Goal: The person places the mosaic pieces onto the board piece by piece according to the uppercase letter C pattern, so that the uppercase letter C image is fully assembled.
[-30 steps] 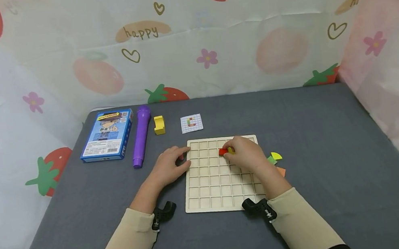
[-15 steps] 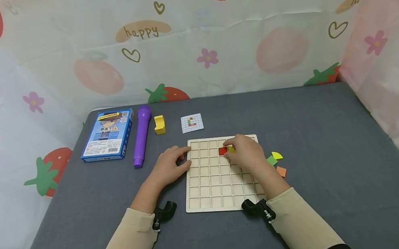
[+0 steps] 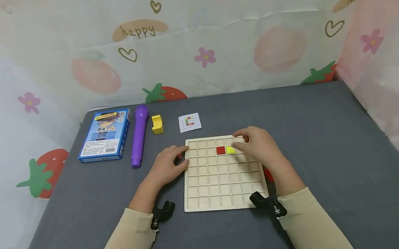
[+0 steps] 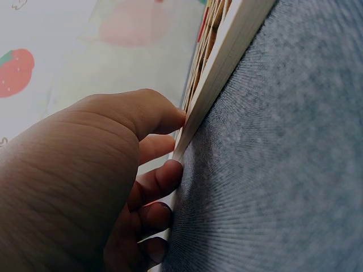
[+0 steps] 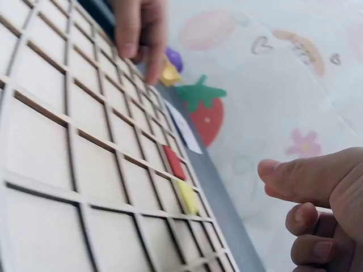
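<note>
A pale wooden grid board (image 3: 204, 191) lies on the table. A red square tile (image 3: 220, 150) and a yellow square tile (image 3: 230, 149) sit side by side in its cells near the far edge. My left hand (image 3: 167, 166) rests against the board's left edge, thumb and index fingertips touching the rim (image 4: 218, 73) apart from each other. Over the upper right of the board, my right hand (image 3: 260, 144) holds nothing; a gap separates thumb and index finger, the thumb close by the yellow tile. The other right fingers (image 5: 317, 249) are loosely curled.
A small card with a coloured grid pattern (image 3: 190, 122) lies beyond the board. Left of it are a yellow notched block (image 3: 157, 124), a purple microphone-shaped object (image 3: 140, 137) and a blue box (image 3: 103, 135). Part of a red piece (image 3: 268, 175) shows beside my right forearm.
My right hand has let go of the yellow tile and moved right, leaving it in its cell beside the red one. Its forearm now hides the green, yellow and orange pieces. The left hand stays put.
</note>
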